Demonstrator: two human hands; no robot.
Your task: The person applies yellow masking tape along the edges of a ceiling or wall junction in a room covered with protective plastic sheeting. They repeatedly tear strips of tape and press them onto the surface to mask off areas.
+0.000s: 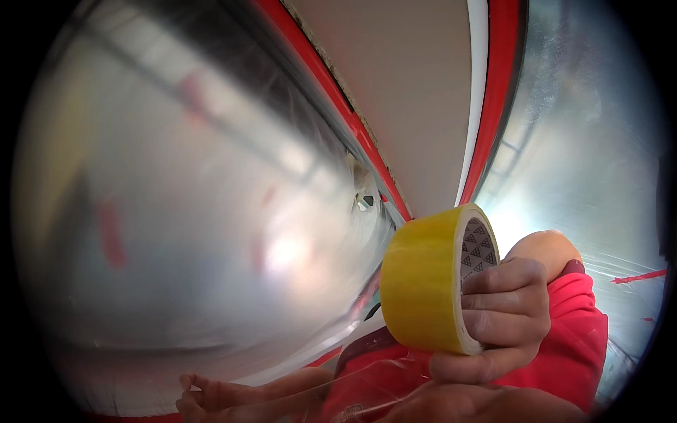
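My right hand (504, 307) grips a wide roll of yellow packing tape (419, 282) near the middle right. Several of its fingers are curled into the patterned cardboard core, and another digit lies under the roll's lower edge. From the underside of the roll a clear strip of tape (381, 381) stretches toward the lower left. There my left hand (204, 396) shows small near the rim, fingers bent and pinched together at the strip's far end. The exact hold is hard to make out. Red shorts (564, 317) and a bent knee (543, 248) lie behind the roll.
On the left stands a large, glossy, film-covered surface (176, 211) with blurred red marks. A grey panel (402, 92) between red edges runs up the middle. Shiny clear film (585, 155) covers the right side, with a thin red strip (638, 277) on it.
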